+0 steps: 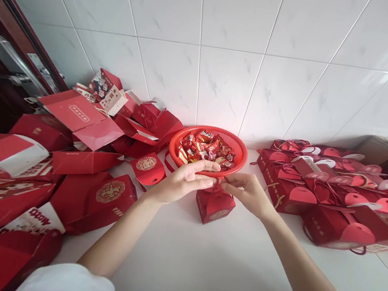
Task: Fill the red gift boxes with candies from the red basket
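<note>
Small red gift box (214, 208), standing on the bench (200, 264) just in front of the red basket (238, 151), on the wearer's side of its rim. Set corner-on, one upright edge toward the wearer, a gold medallion on the face to the right of that edge; no plainly longer axis to make out, nearly as deep as wide by its look. At its top, close under the basket's near rim, a thin dark red cord (218, 185), between the two hands; box body just below the fingertips and a little farther from the basket than them. Right hand (244, 194) seemingly the nearer, reaching in from the right of the basket, thumb and fingertips close together, apparently pinching the cord. Left hand (190, 178) opposite, in front of the basket's left part, index finger and thumb parted and stretched toward the cord; cannot tell of any grip there, with the other fingers partly hidden. Inside the basket, wrapped sweets (208, 148). Left of the basket, a loose jumble of red cartons (83, 200); right of it, closer-packed handled boxes (289, 204).
</note>
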`<state>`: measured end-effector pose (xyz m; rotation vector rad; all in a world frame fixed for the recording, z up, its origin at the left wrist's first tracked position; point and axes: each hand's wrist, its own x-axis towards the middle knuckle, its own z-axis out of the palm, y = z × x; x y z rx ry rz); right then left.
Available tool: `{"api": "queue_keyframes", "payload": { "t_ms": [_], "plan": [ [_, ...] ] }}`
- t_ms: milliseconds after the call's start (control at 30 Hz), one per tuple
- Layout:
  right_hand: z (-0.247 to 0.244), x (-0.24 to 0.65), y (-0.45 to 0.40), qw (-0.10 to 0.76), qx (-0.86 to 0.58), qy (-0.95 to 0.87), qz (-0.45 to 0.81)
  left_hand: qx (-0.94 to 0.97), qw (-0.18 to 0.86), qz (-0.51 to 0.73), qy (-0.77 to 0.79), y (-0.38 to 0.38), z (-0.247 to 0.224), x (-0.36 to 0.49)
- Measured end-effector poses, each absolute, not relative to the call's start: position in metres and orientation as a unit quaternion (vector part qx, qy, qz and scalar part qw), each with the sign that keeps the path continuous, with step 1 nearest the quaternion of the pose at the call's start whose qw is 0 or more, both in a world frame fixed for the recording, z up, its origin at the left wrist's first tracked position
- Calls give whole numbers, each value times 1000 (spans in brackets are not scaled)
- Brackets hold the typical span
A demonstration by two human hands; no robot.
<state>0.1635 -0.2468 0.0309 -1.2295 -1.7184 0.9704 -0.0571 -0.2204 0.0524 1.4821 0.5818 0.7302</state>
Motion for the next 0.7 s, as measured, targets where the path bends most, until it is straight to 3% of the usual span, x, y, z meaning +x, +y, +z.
{"api": "queue_keyframes", "payload": {
  "t_ms": [233,367,467,567,700],
  "plan": [
    [42,152,-249,435,-444,-616,484,660,638,343,200,-227,51,-50],
    [39,147,-251,435,-456,-629,456,693,613,315,213,-231,50,-46],
    [38,147,-250,444,-488,-627,415,741,522,332,262,-232,48,-45],
    [39,148,-250,461,-505,-606,405,798,364,356,321,-232,45,-43],
    [46,148,-252,491,-503,-592,394,839,257,294,377,-235,37,-35]
  ]
}}
